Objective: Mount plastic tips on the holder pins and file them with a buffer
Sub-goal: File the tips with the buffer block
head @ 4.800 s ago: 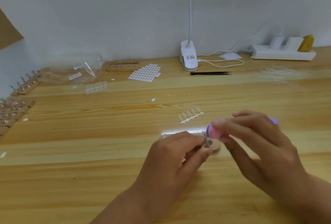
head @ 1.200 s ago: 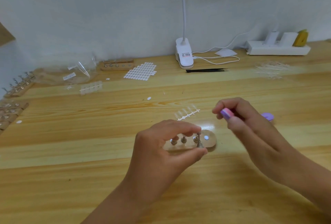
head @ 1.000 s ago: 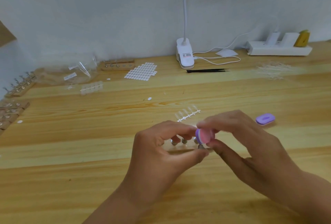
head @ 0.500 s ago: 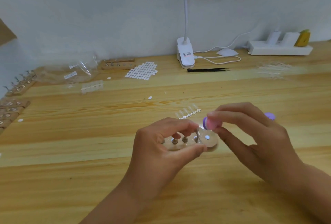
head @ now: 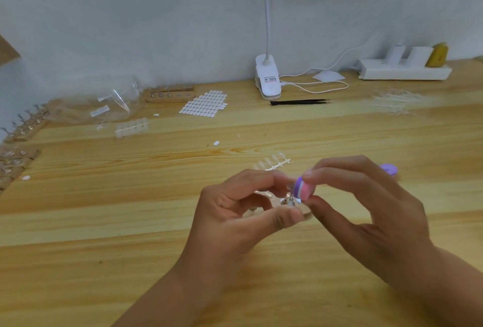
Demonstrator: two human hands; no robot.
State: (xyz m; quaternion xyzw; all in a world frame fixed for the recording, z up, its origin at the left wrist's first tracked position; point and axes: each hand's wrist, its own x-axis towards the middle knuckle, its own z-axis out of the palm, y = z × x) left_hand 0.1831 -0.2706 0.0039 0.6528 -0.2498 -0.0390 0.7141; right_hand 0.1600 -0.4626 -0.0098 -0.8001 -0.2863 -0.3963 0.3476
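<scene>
My left hand (head: 235, 211) grips a small wooden holder (head: 304, 215) with metal pins (head: 287, 200), lifted just above the table; the hand hides most of it. My right hand (head: 366, 211) pinches a pink and purple buffer block (head: 303, 191) between thumb and forefinger. The buffer touches the top of the rightmost visible pin; the plastic tip on it is too small to make out. A strip of clear plastic tips (head: 273, 164) lies on the table just behind my hands.
A second purple buffer (head: 389, 169) peeks out behind my right hand. More wooden pin holders (head: 170, 94) (head: 23, 128), a plastic bag (head: 104, 107), a sheet of white stickers (head: 205, 103), black tweezers (head: 300, 102), a clip lamp (head: 268, 80) and a power strip (head: 405, 72) line the back and left.
My right hand has swung the buffer back and forth against the pin over the last second; it is now down on the pin again. The left hand has kept its grip on the holder.
</scene>
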